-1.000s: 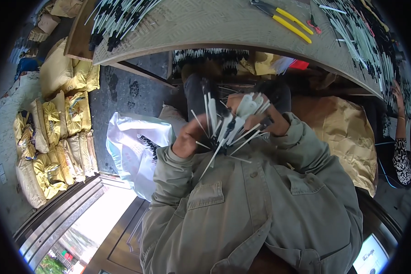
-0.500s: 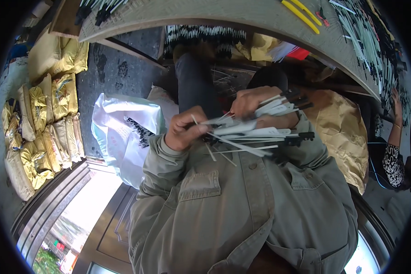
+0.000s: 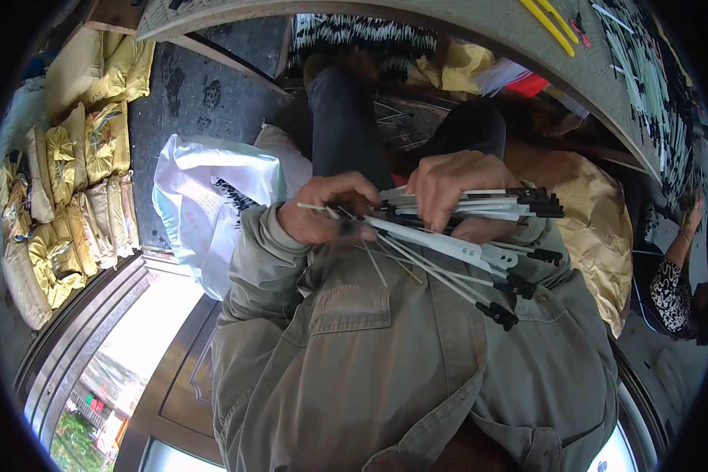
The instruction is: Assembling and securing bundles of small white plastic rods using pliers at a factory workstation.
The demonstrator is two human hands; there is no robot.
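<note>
A loose bundle of thin white rods with black end pieces (image 3: pixel 499 315) and flat white strips (image 3: pixel 440 242) fans out in front of my chest. My right hand (image 3: pixel 460 185) is closed over the bundle, thumb beneath and fingers on top, and the black ends stick out to the right. At the left end of the bundle my left hand (image 3: pixel 330 208) is pinched on rod ends; its fingertips are partly blurred. A few bare thin sticks poke out below and beside the left hand.
The work table (image 3: pixel 480 39) curves across the top, with yellow-handled pliers (image 3: pixel 551 27) and a heap of rods (image 3: pixel 641 86). An open white sack (image 3: pixel 212 197) stands left, a brown paper sack (image 3: pixel 586 204) right. Yellow packages (image 3: pixel 79 181) are stacked far left. Another person's arm (image 3: pixel 680 244) shows far right.
Several black-ended rods and flat strips now slant down to the right from my left fingers. My right hand has shifted slightly right over the bundle. The whole view has tilted a little.
</note>
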